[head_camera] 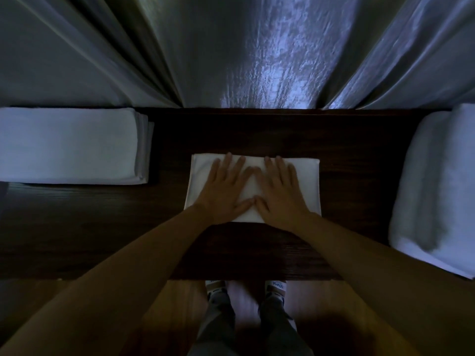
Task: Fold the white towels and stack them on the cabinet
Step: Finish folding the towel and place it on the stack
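Nearest, down at the wooden floor (164,304): two feet in light sneakers (275,287). Above them, on the dark wood-grain cabinet top (102,227): a folded white rectangular towel (307,173), pressed flat under both hands. Left hand (223,191) and right hand (280,194) side by side, palms down, fingers straight and spread, thumb tips nearly touching at the towel's middle. Well apart to the left: a neat stack of folded white towels (69,146). At the right edge: a looser white towel pile (437,181). Farthest back: pale draped curtain fabric (257,52).
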A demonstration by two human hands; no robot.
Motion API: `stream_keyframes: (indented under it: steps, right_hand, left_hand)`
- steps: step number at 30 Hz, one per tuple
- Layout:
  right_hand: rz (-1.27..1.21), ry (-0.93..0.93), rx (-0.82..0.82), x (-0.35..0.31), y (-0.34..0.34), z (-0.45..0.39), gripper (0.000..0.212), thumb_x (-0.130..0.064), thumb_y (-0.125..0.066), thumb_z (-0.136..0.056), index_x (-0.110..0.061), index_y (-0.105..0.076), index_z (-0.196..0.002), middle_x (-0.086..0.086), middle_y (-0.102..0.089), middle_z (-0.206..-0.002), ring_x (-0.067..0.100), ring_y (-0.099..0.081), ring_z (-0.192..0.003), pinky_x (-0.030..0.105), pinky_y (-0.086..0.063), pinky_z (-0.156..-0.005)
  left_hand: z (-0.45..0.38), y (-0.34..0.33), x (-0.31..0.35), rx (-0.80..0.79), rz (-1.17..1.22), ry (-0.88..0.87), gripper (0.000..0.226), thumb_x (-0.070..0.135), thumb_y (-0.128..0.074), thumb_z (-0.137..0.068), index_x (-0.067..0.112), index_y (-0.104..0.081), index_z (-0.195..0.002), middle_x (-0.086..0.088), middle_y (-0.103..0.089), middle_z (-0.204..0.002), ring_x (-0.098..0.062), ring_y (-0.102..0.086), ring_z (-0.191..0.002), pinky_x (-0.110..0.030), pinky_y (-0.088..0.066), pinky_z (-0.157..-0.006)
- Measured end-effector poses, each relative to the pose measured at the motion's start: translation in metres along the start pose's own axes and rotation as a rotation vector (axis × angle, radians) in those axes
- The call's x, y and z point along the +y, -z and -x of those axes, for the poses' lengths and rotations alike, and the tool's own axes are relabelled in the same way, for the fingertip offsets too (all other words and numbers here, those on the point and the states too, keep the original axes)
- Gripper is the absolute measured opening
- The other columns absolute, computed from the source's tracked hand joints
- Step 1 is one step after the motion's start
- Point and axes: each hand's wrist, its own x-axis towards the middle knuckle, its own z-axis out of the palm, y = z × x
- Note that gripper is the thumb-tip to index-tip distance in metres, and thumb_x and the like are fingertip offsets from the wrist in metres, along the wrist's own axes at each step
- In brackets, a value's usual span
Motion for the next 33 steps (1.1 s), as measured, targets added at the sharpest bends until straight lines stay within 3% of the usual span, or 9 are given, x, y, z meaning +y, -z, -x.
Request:
stream_keyframes:
  steps: [3, 6, 10, 16, 19, 22, 26, 30, 33]
  right_hand:
    - [0.071, -0.027, 0.021, 0.008, -0.017, 0.001, 0.080, -0.064, -0.031, -0.097, -0.026, -0.009, -0.163, 0.012, 0.001, -0.170, 0.038, 0.005, -0.156, 0.067, -0.003, -0.119]
    - [0.093, -0.126, 0.062, 0.022, -0.024, 0.001, 0.081, -0.071, -0.028, -0.093, -0.032, -0.008, -0.162, 0.011, -0.001, -0.170, 0.040, 0.003, -0.155, 0.069, -0.004, -0.119]
    - [0.082, -0.286, 0.084, 0.046, -0.018, 0.011, 0.076, -0.067, -0.025, -0.096, -0.033, -0.008, -0.162, 0.015, -0.009, -0.169, 0.039, -0.004, -0.155, 0.064, -0.004, -0.122]
    - [0.037, -0.209, -0.050, 0.060, 0.005, 0.017, 0.072, -0.061, -0.021, -0.100, -0.032, 0.000, -0.162, 0.017, -0.003, -0.169, 0.034, -0.002, -0.156, 0.064, -0.005, -0.121]
    - [0.053, -0.179, -0.045, 0.067, 0.024, 0.013, 0.063, -0.043, -0.031, -0.101, -0.023, -0.022, -0.160, 0.019, -0.031, -0.160, 0.037, -0.028, -0.148, 0.066, -0.016, -0.118]
    - [0.019, -0.197, -0.001, 0.075, 0.045, -0.002, 0.052, -0.026, -0.045, -0.094, -0.012, -0.052, -0.143, 0.020, -0.057, -0.132, 0.042, -0.052, -0.121, 0.056, -0.036, -0.106]
    - [-0.090, -0.361, -0.186, 0.088, 0.074, -0.033, 0.054, -0.020, -0.068, -0.081, -0.014, -0.055, -0.134, 0.019, -0.056, -0.127, 0.042, -0.053, -0.118, 0.047, -0.046, -0.099]
    - [-0.262, -0.395, -0.358, 0.105, 0.083, -0.052, 0.051, -0.013, -0.077, -0.084, 0.000, -0.057, -0.129, 0.025, -0.060, -0.128, 0.039, -0.058, -0.118, 0.032, -0.045, -0.088]
    - [-0.298, -0.390, -0.408, 0.115, 0.081, -0.054, 0.038, -0.013, -0.077, -0.087, 0.006, -0.066, -0.118, 0.026, -0.064, -0.122, 0.039, -0.060, -0.115, 0.033, -0.045, -0.083]
  left_hand:
    - [0.001, -0.016, -0.010, 0.043, -0.060, 0.078, 0.095, 0.086, -0.025, -0.087, 0.032, -0.002, -0.162, -0.006, 0.003, -0.171, -0.042, 0.007, -0.154, -0.067, -0.005, -0.120]
    - [-0.001, -0.022, -0.020, 0.085, -0.058, 0.217, 0.106, 0.095, -0.023, -0.078, 0.033, -0.004, -0.162, -0.010, -0.003, -0.170, -0.047, 0.003, -0.153, -0.065, -0.005, -0.121]
    - [0.001, -0.021, -0.025, 0.090, -0.021, 0.230, 0.109, 0.095, -0.023, -0.078, 0.028, -0.006, -0.162, -0.011, -0.004, -0.170, -0.046, 0.005, -0.154, -0.061, -0.003, -0.123]
    - [0.004, -0.003, -0.028, 0.006, 0.013, 0.344, 0.107, 0.092, -0.017, -0.080, 0.026, 0.007, -0.161, -0.011, 0.007, -0.170, -0.042, 0.015, -0.153, -0.055, 0.008, -0.123]
    - [0.012, 0.010, -0.047, -0.071, 0.069, 0.408, 0.097, 0.079, -0.019, -0.091, 0.018, 0.010, -0.161, -0.008, 0.010, -0.170, -0.039, 0.014, -0.154, -0.053, 0.005, -0.125]
    - [0.012, 0.030, -0.059, -0.070, 0.014, 0.305, 0.072, 0.053, -0.025, -0.105, 0.011, -0.011, -0.162, -0.012, -0.013, -0.169, -0.036, -0.003, -0.156, -0.052, -0.010, -0.125]
    - [-0.009, 0.059, -0.078, -0.109, 0.026, 0.247, 0.049, 0.030, -0.050, -0.102, 0.007, -0.047, -0.145, -0.023, -0.049, -0.142, -0.042, -0.044, -0.130, -0.050, -0.042, -0.105]
    - [-0.030, 0.067, -0.095, -0.222, 0.241, 0.315, 0.050, 0.022, -0.068, -0.093, 0.009, -0.051, -0.139, -0.019, -0.056, -0.134, -0.036, -0.055, -0.119, -0.036, -0.048, -0.092]
    - [-0.042, 0.068, -0.104, -0.278, 0.316, 0.362, 0.052, 0.023, -0.075, -0.088, 0.007, -0.057, -0.135, -0.017, -0.056, -0.136, -0.032, -0.056, -0.119, -0.030, -0.044, -0.082]
